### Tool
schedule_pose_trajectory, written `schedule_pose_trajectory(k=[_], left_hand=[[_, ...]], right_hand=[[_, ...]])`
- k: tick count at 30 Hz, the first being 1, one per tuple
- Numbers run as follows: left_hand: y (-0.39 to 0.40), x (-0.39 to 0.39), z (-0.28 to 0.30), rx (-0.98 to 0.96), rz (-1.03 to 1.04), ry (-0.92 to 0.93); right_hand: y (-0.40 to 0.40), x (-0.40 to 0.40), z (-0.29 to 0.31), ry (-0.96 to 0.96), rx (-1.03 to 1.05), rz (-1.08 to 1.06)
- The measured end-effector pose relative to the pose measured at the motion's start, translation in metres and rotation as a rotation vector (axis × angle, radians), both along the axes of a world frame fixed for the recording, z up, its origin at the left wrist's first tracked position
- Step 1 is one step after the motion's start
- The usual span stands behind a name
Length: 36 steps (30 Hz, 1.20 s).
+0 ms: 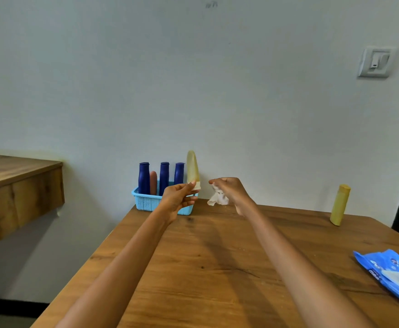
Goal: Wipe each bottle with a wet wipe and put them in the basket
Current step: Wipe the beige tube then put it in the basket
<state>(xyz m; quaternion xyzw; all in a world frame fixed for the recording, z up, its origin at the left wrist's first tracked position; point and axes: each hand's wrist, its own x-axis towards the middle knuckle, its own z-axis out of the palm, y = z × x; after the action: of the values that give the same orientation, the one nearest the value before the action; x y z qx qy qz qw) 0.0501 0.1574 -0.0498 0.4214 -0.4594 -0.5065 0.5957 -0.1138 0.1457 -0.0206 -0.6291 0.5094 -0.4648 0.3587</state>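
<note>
Pinching the white cap end of a pale yellow bottle, the left hand holds it upright just in front of the blue basket, hiding the basket's right end and the base of the nearest of three dark blue bottles. Just right of that grip, the right hand is curled round a crumpled wet wipe, partly hidden. Another yellow bottle stands far right on the bench, and the wipes pack is cut off.
</note>
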Motion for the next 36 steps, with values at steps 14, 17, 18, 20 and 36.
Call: schedule_pose_trajectory(k=[14, 17, 18, 20, 36], left_hand=[[-0.021, 0.045, -0.007, -0.255, 0.511, -0.543], [-0.025, 0.05, -0.009, -0.237, 0.438, -0.549], [-0.025, 0.051, -0.009, -0.234, 0.4, -0.546], [-0.025, 0.055, -0.011, -0.234, 0.298, -0.525], [-0.02, 0.081, -0.013, -0.325, 0.214, -0.473]], right_hand=[[-0.035, 0.043, 0.032, 0.119, -0.057, 0.08], [-0.039, 0.041, 0.037, 0.137, -0.079, 0.118], [-0.038, 0.04, 0.039, 0.146, -0.082, 0.152], [-0.038, 0.039, 0.042, 0.163, -0.081, 0.231], [-0.058, 0.055, 0.038, 0.161, -0.117, 0.321]])
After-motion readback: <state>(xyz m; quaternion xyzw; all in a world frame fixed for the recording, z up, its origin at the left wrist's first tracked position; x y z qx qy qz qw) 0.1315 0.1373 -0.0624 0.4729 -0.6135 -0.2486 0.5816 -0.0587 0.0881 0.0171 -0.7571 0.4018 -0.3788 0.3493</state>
